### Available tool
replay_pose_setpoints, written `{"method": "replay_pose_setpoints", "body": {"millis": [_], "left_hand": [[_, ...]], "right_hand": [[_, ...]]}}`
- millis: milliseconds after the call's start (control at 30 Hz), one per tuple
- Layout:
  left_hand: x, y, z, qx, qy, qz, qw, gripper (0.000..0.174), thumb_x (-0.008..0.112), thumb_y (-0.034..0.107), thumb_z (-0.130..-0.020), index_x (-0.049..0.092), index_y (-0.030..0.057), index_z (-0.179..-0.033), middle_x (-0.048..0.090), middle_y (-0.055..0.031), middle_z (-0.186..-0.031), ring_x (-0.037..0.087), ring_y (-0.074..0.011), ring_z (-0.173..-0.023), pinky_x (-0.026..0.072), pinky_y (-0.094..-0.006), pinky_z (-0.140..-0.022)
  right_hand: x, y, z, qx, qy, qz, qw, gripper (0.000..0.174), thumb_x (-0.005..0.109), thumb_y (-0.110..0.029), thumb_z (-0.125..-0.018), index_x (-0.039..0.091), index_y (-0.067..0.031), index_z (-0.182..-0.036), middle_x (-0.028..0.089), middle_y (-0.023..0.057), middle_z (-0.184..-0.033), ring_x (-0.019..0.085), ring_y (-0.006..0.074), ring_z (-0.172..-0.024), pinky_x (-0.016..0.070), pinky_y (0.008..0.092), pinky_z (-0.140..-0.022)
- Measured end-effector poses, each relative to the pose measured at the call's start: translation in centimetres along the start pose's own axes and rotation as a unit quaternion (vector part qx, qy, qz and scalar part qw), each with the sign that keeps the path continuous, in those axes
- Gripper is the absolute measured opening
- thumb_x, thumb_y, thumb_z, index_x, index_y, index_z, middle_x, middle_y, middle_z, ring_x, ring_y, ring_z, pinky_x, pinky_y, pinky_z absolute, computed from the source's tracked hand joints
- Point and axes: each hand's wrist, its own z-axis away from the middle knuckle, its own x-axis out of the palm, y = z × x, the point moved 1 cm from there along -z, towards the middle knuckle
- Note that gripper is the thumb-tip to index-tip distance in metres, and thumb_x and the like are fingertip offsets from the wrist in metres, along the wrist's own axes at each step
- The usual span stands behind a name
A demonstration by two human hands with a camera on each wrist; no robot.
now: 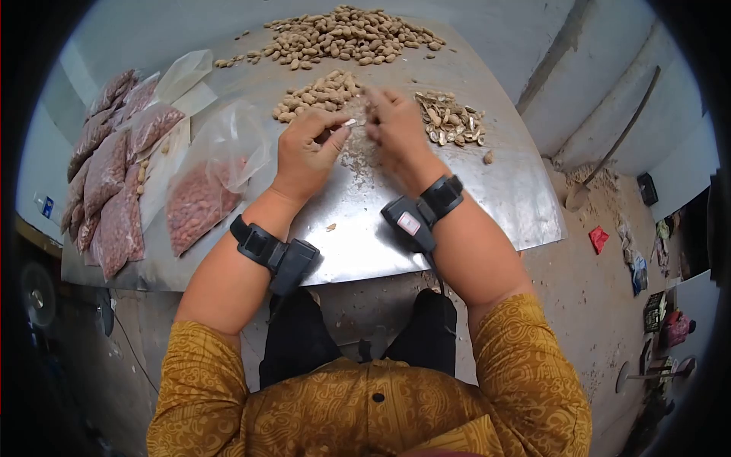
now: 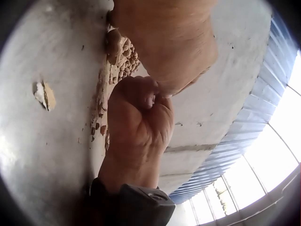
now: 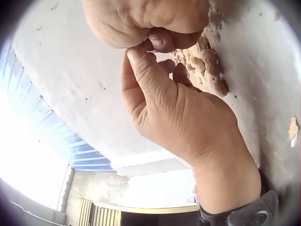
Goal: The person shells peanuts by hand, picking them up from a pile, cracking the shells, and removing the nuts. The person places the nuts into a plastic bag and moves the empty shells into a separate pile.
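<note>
Between thumb and index finger my left hand (image 1: 308, 156) pinches a small whitish piece of peanut shell (image 1: 350, 122). Close to its right is my right hand (image 1: 401, 131), its fingers curled and blurred in the head view. In the left wrist view, the left hand (image 2: 176, 47) overlaps the curled right hand (image 2: 140, 125). The right wrist view has the left thumb and fingertips right at the right hand's (image 3: 146, 19) bent fingers; I cannot tell what these hold. Just beyond lies a small heap of unshelled peanuts (image 1: 320, 95). Empty shells (image 1: 451, 118) are piled to the right.
A larger heap of peanuts (image 1: 350, 34) covers the far part of the metal table (image 1: 502, 190). At left stand an open plastic bag of reddish kernels (image 1: 202, 206) and several filled bags (image 1: 106, 175). A shovel (image 1: 617, 141) leans against the right wall.
</note>
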Motion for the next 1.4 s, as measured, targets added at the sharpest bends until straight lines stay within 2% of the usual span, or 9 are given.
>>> {"method": "replay_pose_setpoints", "body": {"millis": [100,300,467,600,700,1000,1200,1300,1400], "left_hand": [[-0.1,-0.4,-0.1,0.01,0.034,0.001,0.999,0.014,0.062,0.004,-0.076,0.064,0.0043,-0.089,0.058,-0.0055,-0.077,0.055,-0.0122,-0.062,0.0452,-0.024,-0.058],[-1.0,-1.6,-0.2,-0.011,0.032,-0.085,0.996,0.02,0.065,0.012,-0.073,0.065,0.0057,-0.092,0.06,-0.0085,-0.084,0.058,-0.0201,-0.073,0.0472,-0.0293,-0.065],[-1.2,-2.0,0.2,-0.058,-0.087,-0.163,0.981,0.028,0.069,0.018,-0.068,0.066,0.0056,-0.093,0.058,-0.0108,-0.088,0.056,-0.026,-0.082,0.0458,-0.0345,-0.074],[-1.0,-2.4,0.4,-0.046,-0.136,-0.211,0.967,0.031,0.071,0.014,-0.067,0.066,0.0056,-0.097,0.054,-0.0077,-0.083,0.053,-0.017,-0.068,0.045,-0.0272,-0.063],[-0.8,-2.8,0.4,-0.059,-0.14,-0.236,0.96,0.03,0.071,0.016,-0.068,0.066,0.0055,-0.096,0.055,-0.009,-0.084,0.055,-0.0192,-0.072,0.0457,-0.0285,-0.065],[-0.3,-2.4,0.2,-0.065,-0.131,-0.279,0.949,0.022,0.061,0.016,-0.07,0.065,0.007,-0.091,0.059,-0.012,-0.087,0.055,-0.0292,-0.088,0.045,-0.0362,-0.077],[-0.2,-2.4,0.4,-0.076,-0.061,-0.197,0.976,0.02,0.062,0.012,-0.073,0.063,0.0036,-0.091,0.059,-0.0105,-0.086,0.058,-0.0231,-0.078,0.0468,-0.0307,-0.068],[-0.4,-3.1,0.4,-0.077,-0.04,-0.161,0.983,0.019,0.061,0.011,-0.08,0.059,0.0007,-0.096,0.058,-0.0045,-0.084,0.054,-0.0089,-0.069,0.0461,-0.0237,-0.06],[-0.4,-3.6,0.5,-0.095,-0.024,-0.119,0.988,0.021,0.058,0.011,-0.084,0.055,0.0005,-0.102,0.058,-0.0042,-0.088,0.056,-0.0099,-0.075,0.0488,-0.023,-0.063]], "right_hand": [[-4.7,-0.5,-3.3,-0.176,0.123,0.232,0.949,0.03,0.058,-0.024,-0.083,0.063,0.0032,-0.094,0.062,0.0072,-0.07,0.056,0.0143,-0.061,0.0449,0.0286,-0.059],[-8.9,-1.5,-4.8,-0.226,0.306,0.357,0.853,0.03,0.059,-0.022,-0.083,0.061,0.0018,-0.101,0.063,0.0108,-0.075,0.059,0.0186,-0.067,0.0468,0.0307,-0.065],[-9.2,-0.9,-5.1,-0.134,0.206,-0.033,0.969,0.022,0.058,-0.015,-0.083,0.062,-0.0005,-0.099,0.058,0.0084,-0.071,0.047,0.0143,-0.048,0.0402,0.0295,-0.046],[-6.9,-0.8,-3.8,-0.023,0.169,-0.226,0.959,0.015,0.054,-0.013,-0.087,0.058,-0.0027,-0.098,0.046,0.0,-0.061,0.034,0.0061,-0.042,0.0262,0.0214,-0.04],[-5.2,-0.3,-3.2,-0.018,0.072,-0.073,0.995,0.016,0.055,-0.011,-0.086,0.058,-0.0018,-0.099,0.047,-0.0002,-0.063,0.035,0.0059,-0.042,0.0267,0.0211,-0.04],[-2.9,-0.1,-1.7,0.047,-0.006,-0.065,0.997,0.014,0.059,-0.011,-0.083,0.058,-0.0007,-0.094,0.048,0.0005,-0.064,0.034,0.0056,-0.041,0.0246,0.0206,-0.038],[-2.3,0.4,-1.5,0.062,-0.037,-0.061,0.996,0.01,0.06,-0.011,-0.082,0.059,-0.0025,-0.087,0.048,0.0009,-0.062,0.034,0.0053,-0.041,0.022,0.0205,-0.037],[-1.9,0.5,-1.5,0.069,-0.047,-0.038,0.996,0.009,0.06,-0.012,-0.081,0.06,-0.0041,-0.087,0.047,0.0007,-0.06,0.034,0.0058,-0.04,0.0229,0.0219,-0.036],[-1.7,0.7,-1.3,0.074,-0.074,-0.037,0.994,0.01,0.06,-0.013,-0.081,0.06,-0.004,-0.085,0.047,0.0009,-0.059,0.035,0.0061,-0.04,0.0236,0.0221,-0.036]]}}
